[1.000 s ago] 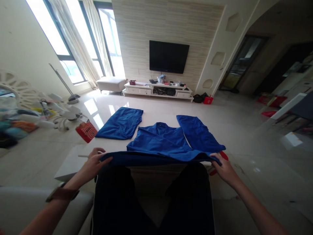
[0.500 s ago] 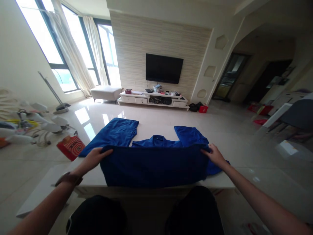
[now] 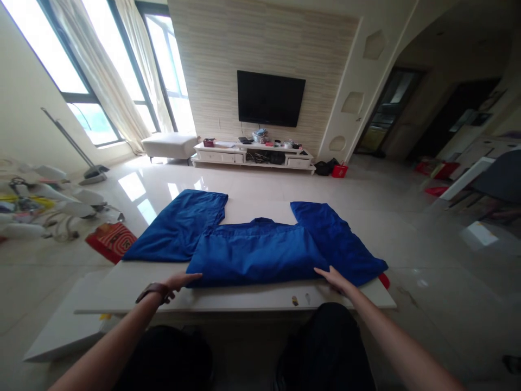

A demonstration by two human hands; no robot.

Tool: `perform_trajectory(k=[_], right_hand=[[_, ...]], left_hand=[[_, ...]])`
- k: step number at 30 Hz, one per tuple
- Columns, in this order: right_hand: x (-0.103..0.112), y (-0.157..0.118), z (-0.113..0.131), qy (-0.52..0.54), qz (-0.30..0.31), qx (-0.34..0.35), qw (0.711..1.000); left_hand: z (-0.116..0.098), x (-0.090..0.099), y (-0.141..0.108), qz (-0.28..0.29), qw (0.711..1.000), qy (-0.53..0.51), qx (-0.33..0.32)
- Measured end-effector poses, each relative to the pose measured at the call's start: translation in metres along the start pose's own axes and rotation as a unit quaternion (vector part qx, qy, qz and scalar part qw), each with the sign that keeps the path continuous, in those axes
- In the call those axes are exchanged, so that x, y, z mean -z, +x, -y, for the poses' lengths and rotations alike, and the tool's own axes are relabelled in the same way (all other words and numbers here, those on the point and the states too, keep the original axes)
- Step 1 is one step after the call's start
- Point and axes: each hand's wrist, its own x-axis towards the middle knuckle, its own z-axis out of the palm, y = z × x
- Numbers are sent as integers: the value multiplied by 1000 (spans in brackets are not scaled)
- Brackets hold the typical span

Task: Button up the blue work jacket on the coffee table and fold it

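A blue long-sleeved garment [image 3: 252, 255], apparently a shirt or jacket, lies on a white low table [image 3: 134, 290]. Its lower part is folded up over the body, just short of the collar [image 3: 264, 220]. The left sleeve [image 3: 175, 225] and right sleeve [image 3: 337, 233] spread out to the sides, each bent toward the far edge. My left hand [image 3: 181, 281] rests at the near left corner of the fold, one finger stretched over the cloth and others hanging loose. At the near right corner, my right hand [image 3: 334, 276] touches the cloth with fingers apart.
A red patterned bag [image 3: 112, 241] stands left of the table. Farther off are a low TV cabinet [image 3: 220, 156], a wall television [image 3: 271, 99] and a white bench [image 3: 169, 145]. Clutter [image 3: 49, 201] lies on the far left. My knees are close to the table's near edge.
The lifted lower part of the garment has come down and now lies flat over the body. Both hands lowered with it, moved closer together, and their fingers loosened from the edge.
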Motion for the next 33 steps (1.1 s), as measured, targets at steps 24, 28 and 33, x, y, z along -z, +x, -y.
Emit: perform_trajectory(k=[24, 28, 33], right_hand=[[-40, -25, 8, -309, 51, 208, 927], [-64, -3, 2, -371, 136, 78, 915], [-67, 8, -10, -340, 47, 111, 933]], left_hand=[[11, -101, -38, -44, 924, 314, -213], [23, -114, -19, -20, 926, 334, -176], [20, -106, -16, -20, 936, 301, -180]])
